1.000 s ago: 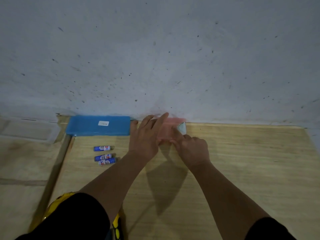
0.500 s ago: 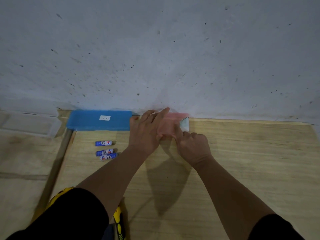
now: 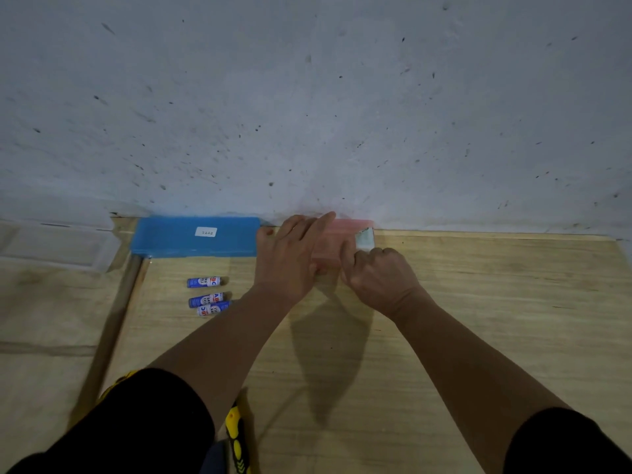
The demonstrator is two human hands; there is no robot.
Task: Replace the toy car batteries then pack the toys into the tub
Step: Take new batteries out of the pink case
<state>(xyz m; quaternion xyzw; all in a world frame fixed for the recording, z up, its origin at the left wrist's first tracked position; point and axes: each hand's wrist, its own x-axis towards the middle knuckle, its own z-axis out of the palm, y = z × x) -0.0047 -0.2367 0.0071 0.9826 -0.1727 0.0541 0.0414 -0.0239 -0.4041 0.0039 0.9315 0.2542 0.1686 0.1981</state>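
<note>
Closest to the camera, below the pink box, a yellow and black thing [image 3: 236, 436] peeks out by the person's black sleeve [image 3: 136, 429]. Only a bit of it shows, so what it is cannot be told.

The wooden board [image 3: 478, 319] lies flat and runs up to the wall. Three blue batteries [image 3: 207, 295] lie on it, to the left of the pink box and a little nearer. One lies alone. The other two lie side by side and touch.

Both arms reach out to the pink box [image 3: 345, 234]. It sits on the board at the far edge, right against the grey wall [image 3: 307, 97]. The left hand [image 3: 290, 258] lies over the left part of the box, with its fingers long and mostly straight across the top. The right hand [image 3: 379, 278] is curled up tight at the near right side of the box, with one finger pushing on it. A small white thing [image 3: 364, 239] shows at the right end of the box. It is blurry.

Just left of the pink box, also against the wall, lies a flat blue box [image 3: 195, 237] with a small white label [image 3: 206, 231] on top. It sits apart from the batteries.
</note>
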